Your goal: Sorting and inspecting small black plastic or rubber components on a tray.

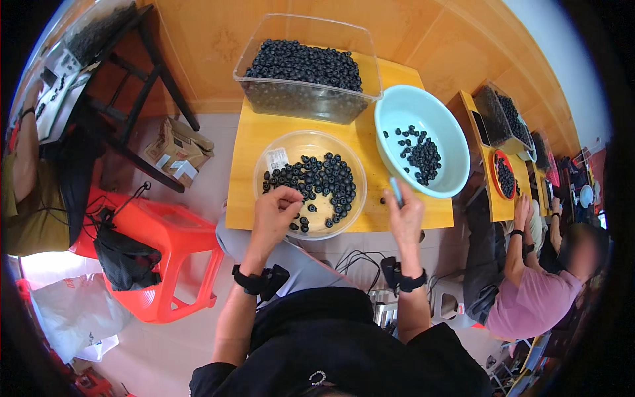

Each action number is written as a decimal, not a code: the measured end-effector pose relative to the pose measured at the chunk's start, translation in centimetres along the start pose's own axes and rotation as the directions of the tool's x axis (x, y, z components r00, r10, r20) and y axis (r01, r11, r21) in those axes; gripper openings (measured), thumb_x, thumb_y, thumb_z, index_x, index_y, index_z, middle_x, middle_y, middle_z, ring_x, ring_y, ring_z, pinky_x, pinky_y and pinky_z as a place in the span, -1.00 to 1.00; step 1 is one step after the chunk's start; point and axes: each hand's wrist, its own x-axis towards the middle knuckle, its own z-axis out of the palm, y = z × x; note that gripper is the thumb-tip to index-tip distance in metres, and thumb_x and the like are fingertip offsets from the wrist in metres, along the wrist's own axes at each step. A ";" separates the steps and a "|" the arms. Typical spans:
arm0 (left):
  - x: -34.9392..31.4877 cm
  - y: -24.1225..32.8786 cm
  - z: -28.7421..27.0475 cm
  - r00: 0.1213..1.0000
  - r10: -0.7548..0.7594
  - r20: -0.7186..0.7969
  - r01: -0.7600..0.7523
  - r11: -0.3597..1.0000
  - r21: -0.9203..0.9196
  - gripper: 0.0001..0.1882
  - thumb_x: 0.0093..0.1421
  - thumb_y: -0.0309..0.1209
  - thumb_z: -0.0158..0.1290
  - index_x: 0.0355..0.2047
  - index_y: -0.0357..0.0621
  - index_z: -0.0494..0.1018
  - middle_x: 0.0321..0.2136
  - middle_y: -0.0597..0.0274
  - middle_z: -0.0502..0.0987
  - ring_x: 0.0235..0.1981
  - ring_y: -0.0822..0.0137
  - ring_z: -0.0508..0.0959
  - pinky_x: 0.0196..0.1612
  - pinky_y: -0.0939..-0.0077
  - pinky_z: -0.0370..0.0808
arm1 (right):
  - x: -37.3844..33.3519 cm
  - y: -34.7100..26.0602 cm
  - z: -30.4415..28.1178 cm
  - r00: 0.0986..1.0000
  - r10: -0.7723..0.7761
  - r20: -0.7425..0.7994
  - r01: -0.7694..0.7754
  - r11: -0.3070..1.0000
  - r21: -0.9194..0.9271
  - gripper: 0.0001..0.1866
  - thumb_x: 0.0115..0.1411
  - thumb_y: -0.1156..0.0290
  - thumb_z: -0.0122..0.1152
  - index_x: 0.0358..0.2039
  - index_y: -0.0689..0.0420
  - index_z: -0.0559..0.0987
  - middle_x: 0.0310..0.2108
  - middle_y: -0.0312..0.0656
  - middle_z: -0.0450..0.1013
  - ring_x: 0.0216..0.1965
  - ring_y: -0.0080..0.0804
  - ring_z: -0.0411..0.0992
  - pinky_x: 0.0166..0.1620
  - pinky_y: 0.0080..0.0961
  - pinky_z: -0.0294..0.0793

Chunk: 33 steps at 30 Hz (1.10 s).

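My left hand (275,213) is over the near left part of a round clear tray (261,151), its thumb and fingers pinched together. What they hold, if anything, is too small to tell. Small round black pieces (327,177), some showing a hole in the middle, lie spread in the tray. Farther right, by the table's near edge, my right hand (408,215) is closed round a slim light-blue stick-like tool (395,190); its exact kind does not show. Beside the tool stands a light-blue basin (389,109) with more black pieces gathered at its bottom.
Behind the tray, a clear rectangular box (291,102) is heaped with black pieces on the yellow table (241,178). A red stool (178,238) stands to the left, near a cardboard box (175,149). Other people work at tables on both sides, one in a pink shirt (536,304).
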 end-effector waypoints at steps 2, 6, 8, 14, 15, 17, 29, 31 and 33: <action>0.4 -0.4 1.1 0.996 0.068 0.049 -0.078 0.961 0.264 -0.86 -0.03 -0.60 0.11 -0.39 -0.29 0.48 -0.48 0.18 0.51 -0.48 0.36 0.53 -0.39 0.53 0.47 | -1.6 -1.5 1.1 0.990 0.044 0.135 -0.054 0.996 0.067 -0.75 0.06 0.42 0.21 -0.23 0.23 0.55 -0.41 0.04 0.51 -0.41 -0.14 0.52 -0.33 -0.40 0.45; 0.8 -1.6 2.4 0.962 0.245 0.119 -0.270 0.790 0.550 -0.81 -0.07 -0.57 0.06 -0.38 -0.21 0.51 -0.44 0.06 0.50 -0.45 0.16 0.54 -0.36 0.35 0.47 | -3.0 -2.8 2.1 0.962 0.084 0.258 -0.112 0.989 0.098 -0.77 0.06 0.43 0.18 -0.25 0.20 0.56 -0.45 0.02 0.51 -0.42 -0.10 0.51 -0.35 -0.38 0.44; 0.9 -1.8 3.2 0.932 0.323 0.168 -0.349 0.661 0.664 -0.85 -0.09 -0.56 0.03 -0.44 -0.20 0.48 -0.44 -0.01 0.45 -0.39 -0.04 0.50 -0.33 0.20 0.44 | -3.2 -2.9 2.1 0.962 0.079 0.260 -0.106 0.990 0.091 -0.78 0.07 0.43 0.18 -0.25 0.19 0.56 -0.45 0.03 0.50 -0.42 -0.09 0.51 -0.36 -0.38 0.44; 0.7 -1.4 4.3 0.955 0.242 0.173 -0.288 0.599 0.748 -0.94 -0.05 -0.55 0.00 -0.50 -0.22 0.38 -0.45 0.00 0.40 -0.36 -0.09 0.46 -0.31 0.09 0.40 | -3.4 -2.4 2.0 0.959 0.076 0.274 -0.104 0.990 0.093 -0.80 0.07 0.43 0.17 -0.28 0.19 0.57 -0.49 0.02 0.50 -0.45 -0.09 0.50 -0.39 -0.37 0.44; 0.6 -1.4 4.4 0.955 0.242 0.173 -0.287 0.599 0.748 -0.94 -0.05 -0.55 0.00 -0.50 -0.22 0.38 -0.45 0.00 0.40 -0.36 -0.09 0.46 -0.31 0.09 0.40 | -3.4 -2.4 2.0 0.953 0.088 0.291 -0.119 0.989 0.088 -0.81 0.06 0.44 0.17 -0.29 0.19 0.58 -0.50 0.02 0.50 -0.46 -0.09 0.50 -0.39 -0.37 0.44; 0.5 -1.5 4.4 0.941 0.282 0.188 -0.321 0.564 0.761 -0.88 -0.08 -0.59 0.01 -0.46 -0.22 0.40 -0.47 -0.02 0.38 -0.38 -0.12 0.45 -0.32 0.13 0.42 | -3.6 -2.2 2.2 0.957 0.077 0.280 -0.111 0.988 0.108 -0.82 0.06 0.44 0.17 -0.30 0.19 0.58 -0.51 0.02 0.49 -0.47 -0.09 0.50 -0.40 -0.37 0.43; -0.3 0.7 0.8 0.932 -0.163 0.325 0.345 0.676 -0.651 -0.88 0.13 -0.52 0.07 -0.29 -0.20 0.44 -0.35 0.26 0.52 -0.38 0.42 0.58 -0.27 0.61 0.54 | -3.5 -5.4 1.2 0.931 -0.124 0.343 0.027 0.961 0.275 -0.75 0.07 0.37 0.20 -0.27 0.24 0.56 -0.47 -0.02 0.50 -0.55 -0.23 0.47 -0.46 -0.47 0.41; -0.7 0.2 0.7 0.927 -0.163 0.337 0.363 0.612 -0.703 -0.85 0.14 -0.53 0.06 -0.25 -0.21 0.44 -0.36 0.25 0.52 -0.38 0.43 0.58 -0.26 0.62 0.54 | -3.7 -6.0 1.4 0.910 -0.187 0.371 0.068 0.948 0.311 -0.75 0.08 0.37 0.20 -0.26 0.24 0.56 -0.44 -0.02 0.50 -0.55 -0.23 0.47 -0.46 -0.47 0.42; -1.0 -0.1 0.7 0.922 -0.159 0.352 0.380 0.545 -0.748 -0.82 0.14 -0.53 0.06 -0.22 -0.22 0.44 -0.37 0.24 0.53 -0.38 0.44 0.57 -0.26 0.62 0.55 | -4.0 -6.1 1.7 0.891 -0.319 0.323 0.215 0.923 0.319 -0.76 0.07 0.38 0.20 -0.26 0.22 0.55 -0.44 -0.06 0.50 -0.56 -0.25 0.47 -0.48 -0.48 0.42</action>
